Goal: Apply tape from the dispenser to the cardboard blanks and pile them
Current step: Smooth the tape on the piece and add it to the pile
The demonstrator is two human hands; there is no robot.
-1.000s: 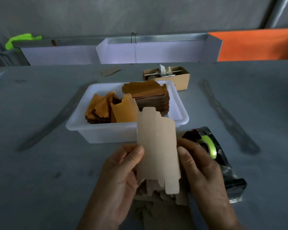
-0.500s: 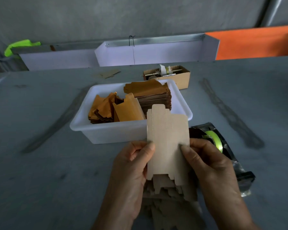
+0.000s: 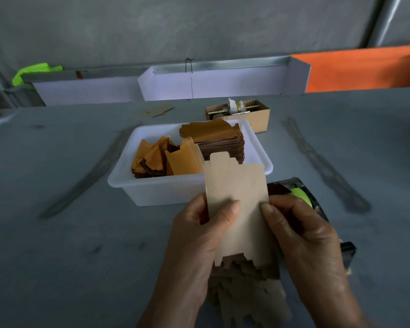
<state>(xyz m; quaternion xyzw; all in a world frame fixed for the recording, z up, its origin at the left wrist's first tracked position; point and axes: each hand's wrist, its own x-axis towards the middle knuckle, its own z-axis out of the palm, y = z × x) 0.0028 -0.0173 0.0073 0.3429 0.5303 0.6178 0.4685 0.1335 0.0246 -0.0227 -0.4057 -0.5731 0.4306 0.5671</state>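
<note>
I have my left hand point(image 3: 199, 235) and right hand point(image 3: 303, 235) pinching one blank point(image 3: 240, 209); next, reach the dispenser point(image 3: 301, 197) just right of it for tape.

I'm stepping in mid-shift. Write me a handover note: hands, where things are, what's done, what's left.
Left hand and right hand both pinch one pale cardboard blank, held upright above the loose pile on the table.
Tape dispenser sits just right of the blank, partly behind the right hand.
White bin behind holds more blanks, stacked and loose.
Done: blank picked up. No tape visible on it.
Left: tape it, pile it, repeat.
</note>
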